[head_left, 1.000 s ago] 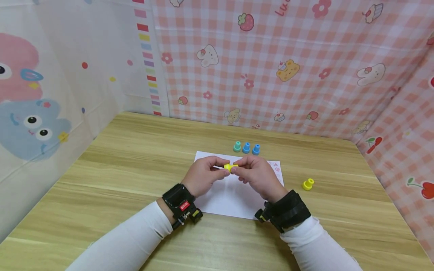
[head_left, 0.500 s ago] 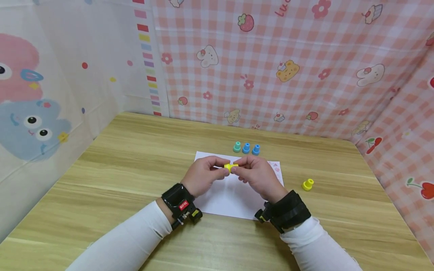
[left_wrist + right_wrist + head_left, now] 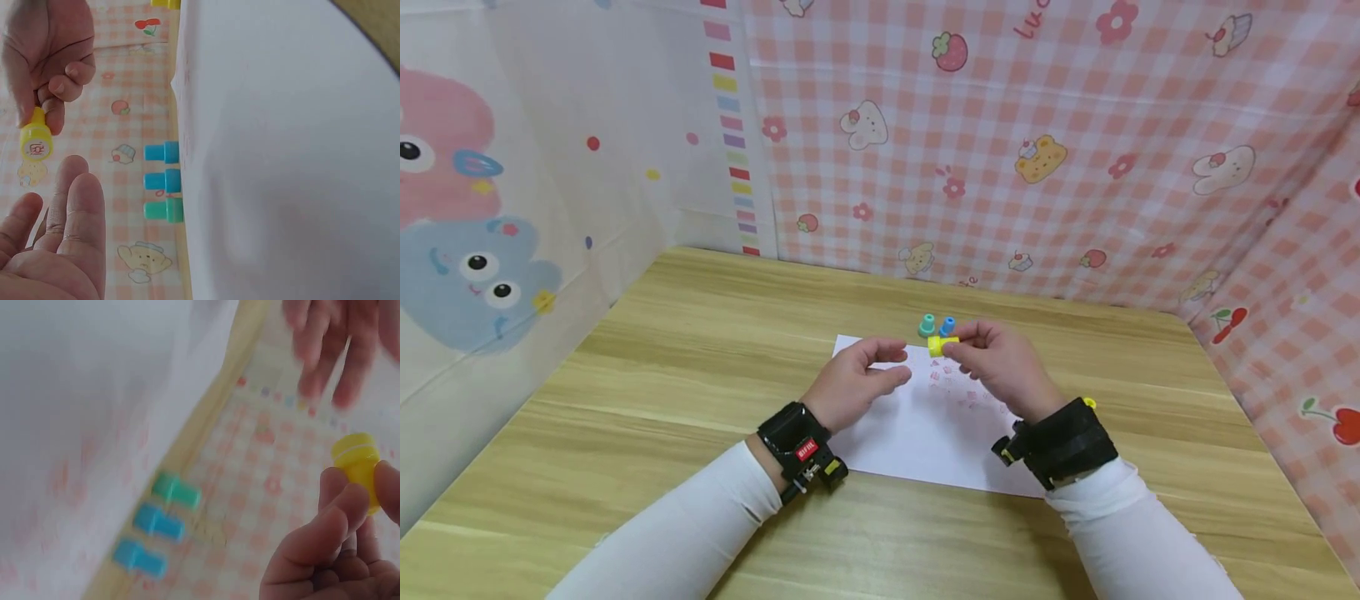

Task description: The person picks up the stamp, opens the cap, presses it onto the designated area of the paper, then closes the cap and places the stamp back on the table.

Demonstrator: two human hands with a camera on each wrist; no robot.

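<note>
My right hand [image 3: 1003,367] holds a yellow stamp [image 3: 938,346] by its narrow handle, pinched between thumb and fingers, above the far part of a white sheet of paper [image 3: 917,442]. The stamp's wide end points left; in the left wrist view, its round face [image 3: 37,148] carries a red design. My left hand [image 3: 853,383] hovers over the paper's left side, fingers spread apart and nothing between them. Small red prints [image 3: 943,375] mark the upper right of the paper, partly covered by my right hand.
Behind the paper stand a green stamp [image 3: 928,326] and a blue stamp [image 3: 947,326]; another blue stamp [image 3: 139,557] is hidden in the head view. A second yellow stamp [image 3: 1089,403] peeks out behind my right wrist. Patterned cloths [image 3: 985,225] hang around the wooden table [image 3: 662,375].
My left hand has let go of the yellow stamp and stays nearly in place. My right hand has carried the stamp right and farther away, uncovering red prints and covering one blue stamp.
</note>
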